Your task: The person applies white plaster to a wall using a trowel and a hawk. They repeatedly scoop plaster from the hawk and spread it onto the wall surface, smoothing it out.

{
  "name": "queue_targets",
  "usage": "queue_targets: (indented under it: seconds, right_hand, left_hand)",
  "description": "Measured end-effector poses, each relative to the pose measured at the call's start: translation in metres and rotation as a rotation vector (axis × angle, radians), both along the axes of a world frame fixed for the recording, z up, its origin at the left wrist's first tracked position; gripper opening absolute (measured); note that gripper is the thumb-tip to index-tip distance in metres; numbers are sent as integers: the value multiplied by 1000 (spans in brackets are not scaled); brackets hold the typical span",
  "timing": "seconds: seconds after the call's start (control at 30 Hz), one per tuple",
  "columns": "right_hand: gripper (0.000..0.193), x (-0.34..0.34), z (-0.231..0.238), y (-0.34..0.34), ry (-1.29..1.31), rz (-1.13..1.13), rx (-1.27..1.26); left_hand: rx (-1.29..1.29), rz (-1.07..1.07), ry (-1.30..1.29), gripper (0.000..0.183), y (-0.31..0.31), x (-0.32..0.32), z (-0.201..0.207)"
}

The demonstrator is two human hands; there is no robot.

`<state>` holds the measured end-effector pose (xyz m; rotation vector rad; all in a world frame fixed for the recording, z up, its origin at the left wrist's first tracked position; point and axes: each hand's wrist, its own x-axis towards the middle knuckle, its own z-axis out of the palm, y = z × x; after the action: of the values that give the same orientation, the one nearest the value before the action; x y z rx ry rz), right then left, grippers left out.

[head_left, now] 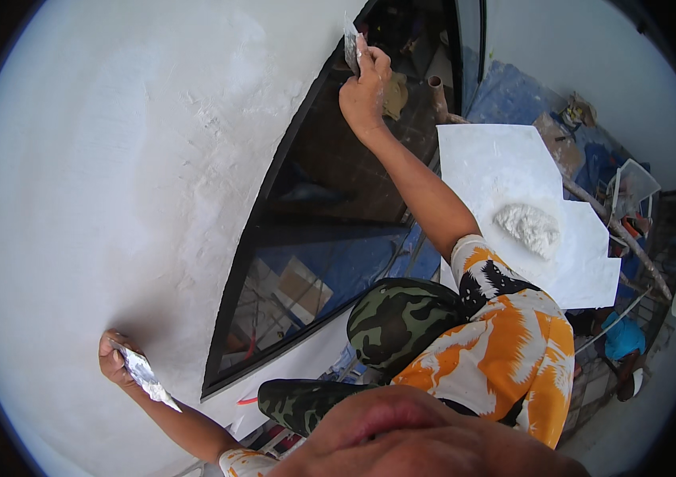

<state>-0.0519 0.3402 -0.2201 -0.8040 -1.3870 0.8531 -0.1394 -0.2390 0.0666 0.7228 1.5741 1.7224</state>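
Note:
My left hand (117,359) is closed on the handle of a putty knife (144,374), whose flat blade is loaded with white putty. This hand is close to the white plastered wall (115,199), low on the left. Farther up, my right hand (365,89) grips a second putty knife (351,49), its forefinger stretched along the blade. That blade is at the wall's edge, where the wall meets the black window frame (262,199); whether it touches cannot be made out. Rough putty patches and smears show on the wall between the two hands.
A white board (493,151) on my right bears a heap of white putty (530,228). Behind it are wooden poles (588,197), a white plastic basket (634,189) and blue sheeting (509,91). Dark window glass (330,179) lies between the wall and my body.

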Motion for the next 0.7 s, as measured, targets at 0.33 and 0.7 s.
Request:
queue_targets:
  seconds: [0.33,0.7]
  right_hand:
    - [88,-21,7,-122,30,198,312]
    - [73,-18,-10,27,-12,-67,83]
  left_hand:
    - [39,31,119,41,-9,-4,-1]
    - [3,5,59,40,-10,-5,1]
